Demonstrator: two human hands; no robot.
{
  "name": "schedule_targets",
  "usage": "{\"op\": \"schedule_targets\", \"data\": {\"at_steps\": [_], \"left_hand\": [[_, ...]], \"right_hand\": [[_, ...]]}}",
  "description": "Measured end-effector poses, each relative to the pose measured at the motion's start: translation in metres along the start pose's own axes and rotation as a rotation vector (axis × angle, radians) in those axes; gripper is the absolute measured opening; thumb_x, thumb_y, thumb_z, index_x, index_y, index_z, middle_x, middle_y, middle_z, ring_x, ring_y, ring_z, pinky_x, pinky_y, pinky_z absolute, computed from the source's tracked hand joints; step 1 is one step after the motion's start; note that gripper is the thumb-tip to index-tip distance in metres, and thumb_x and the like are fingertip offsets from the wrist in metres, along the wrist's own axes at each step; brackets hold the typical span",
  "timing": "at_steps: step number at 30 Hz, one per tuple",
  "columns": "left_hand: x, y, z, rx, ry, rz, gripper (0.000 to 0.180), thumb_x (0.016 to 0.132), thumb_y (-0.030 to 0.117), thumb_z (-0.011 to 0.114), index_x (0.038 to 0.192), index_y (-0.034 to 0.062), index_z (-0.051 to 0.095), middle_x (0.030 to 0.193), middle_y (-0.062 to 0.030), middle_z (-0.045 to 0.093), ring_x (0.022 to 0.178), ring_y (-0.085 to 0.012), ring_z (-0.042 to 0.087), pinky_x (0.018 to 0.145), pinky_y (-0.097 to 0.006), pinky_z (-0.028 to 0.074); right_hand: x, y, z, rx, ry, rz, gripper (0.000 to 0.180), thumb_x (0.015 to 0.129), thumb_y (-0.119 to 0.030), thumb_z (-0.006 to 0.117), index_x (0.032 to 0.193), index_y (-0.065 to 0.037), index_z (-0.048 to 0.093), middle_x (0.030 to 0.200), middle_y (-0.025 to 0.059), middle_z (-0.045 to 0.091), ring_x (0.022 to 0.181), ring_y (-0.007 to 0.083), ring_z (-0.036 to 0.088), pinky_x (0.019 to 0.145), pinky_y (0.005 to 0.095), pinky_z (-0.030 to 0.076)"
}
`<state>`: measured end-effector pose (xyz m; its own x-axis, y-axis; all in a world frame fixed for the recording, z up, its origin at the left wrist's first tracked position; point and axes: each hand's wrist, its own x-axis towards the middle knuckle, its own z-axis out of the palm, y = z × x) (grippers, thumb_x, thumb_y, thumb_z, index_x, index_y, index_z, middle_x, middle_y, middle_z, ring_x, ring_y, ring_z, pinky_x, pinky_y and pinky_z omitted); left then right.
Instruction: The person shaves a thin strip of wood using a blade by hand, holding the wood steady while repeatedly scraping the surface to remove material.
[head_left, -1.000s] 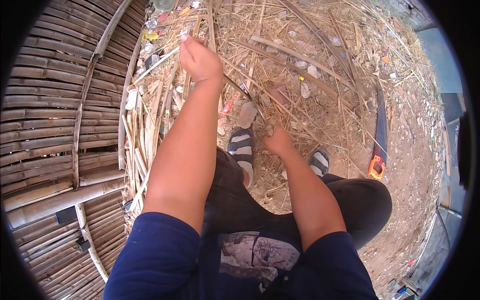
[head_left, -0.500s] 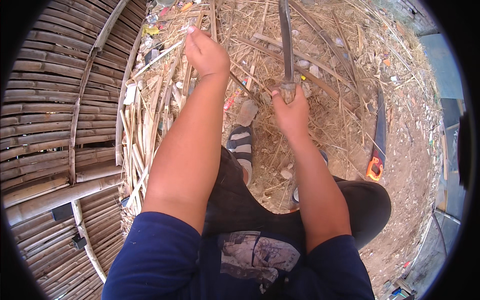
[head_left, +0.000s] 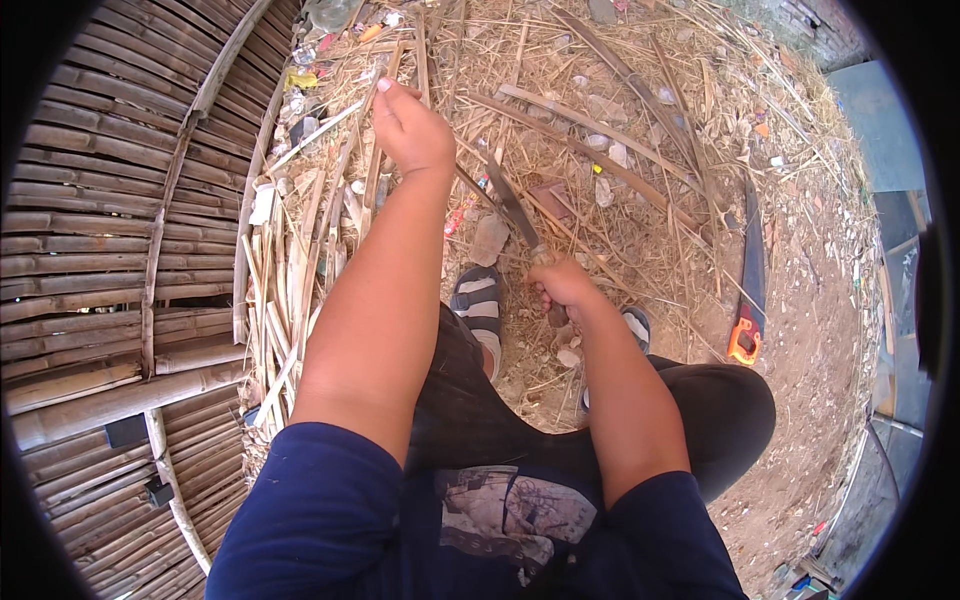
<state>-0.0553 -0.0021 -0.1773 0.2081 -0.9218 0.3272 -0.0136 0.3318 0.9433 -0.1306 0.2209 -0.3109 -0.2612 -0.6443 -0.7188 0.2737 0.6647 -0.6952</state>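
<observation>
My left hand [head_left: 412, 128] is stretched forward and closed around a thin bamboo strip [head_left: 375, 160] that runs over the straw-covered ground. My right hand [head_left: 562, 287] grips the wooden handle of a long-bladed knife [head_left: 512, 205]. Its dark blade points up and to the left, toward the strip below my left hand. Both feet in striped sandals [head_left: 480, 305] rest on the ground beneath my arms.
A woven bamboo panel [head_left: 110, 220] fills the left side, with several split strips [head_left: 290, 290] piled along its edge. A hand saw with an orange handle [head_left: 748, 300] lies on the dirt at right. Straw, bamboo offcuts and litter cover the ground ahead.
My right hand lifted the knife upright half a second ago, then brought it down; the blade now slants low toward the left. My left hand kept its hold on the strip.
</observation>
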Motion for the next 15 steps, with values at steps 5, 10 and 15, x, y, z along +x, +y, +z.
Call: {"op": "schedule_targets", "data": {"at_steps": [5,10,15], "left_hand": [[0.000,-0.004,0.001,0.025,-0.001,0.019,0.053,0.105,0.042,0.036,0.075,0.0014,0.054,0.067,-0.0057,0.049,0.065,-0.0177,0.045,0.066,-0.035,0.039],[0.005,-0.006,-0.002,0.024,0.081,0.046,0.054,0.105,0.043,0.036,0.076,0.0020,0.055,0.065,-0.0042,0.048,0.063,-0.0160,0.044,0.063,-0.033,0.038],[-0.002,-0.002,-0.005,0.007,-0.012,-0.035,0.053,0.106,0.041,0.034,0.075,0.0016,0.052,0.070,-0.0077,0.049,0.068,-0.0201,0.045,0.069,-0.037,0.040]], "right_hand": [[-0.026,-0.071,0.009,-0.175,0.465,-0.576,0.037,0.082,-0.017,0.067,0.113,0.002,0.058,0.083,0.0203,0.067,0.074,0.0366,0.066,0.070,0.0432,0.052],[-0.009,0.002,0.038,-0.504,0.544,-0.439,0.043,0.080,-0.018,0.069,0.116,0.001,0.058,0.093,0.0255,0.069,0.092,0.0430,0.068,0.082,0.0469,0.053],[0.027,0.098,0.009,-0.756,0.305,-0.069,0.045,0.077,-0.020,0.070,0.114,0.005,0.062,0.105,0.0303,0.068,0.104,0.0437,0.066,0.091,0.0493,0.051]]}}
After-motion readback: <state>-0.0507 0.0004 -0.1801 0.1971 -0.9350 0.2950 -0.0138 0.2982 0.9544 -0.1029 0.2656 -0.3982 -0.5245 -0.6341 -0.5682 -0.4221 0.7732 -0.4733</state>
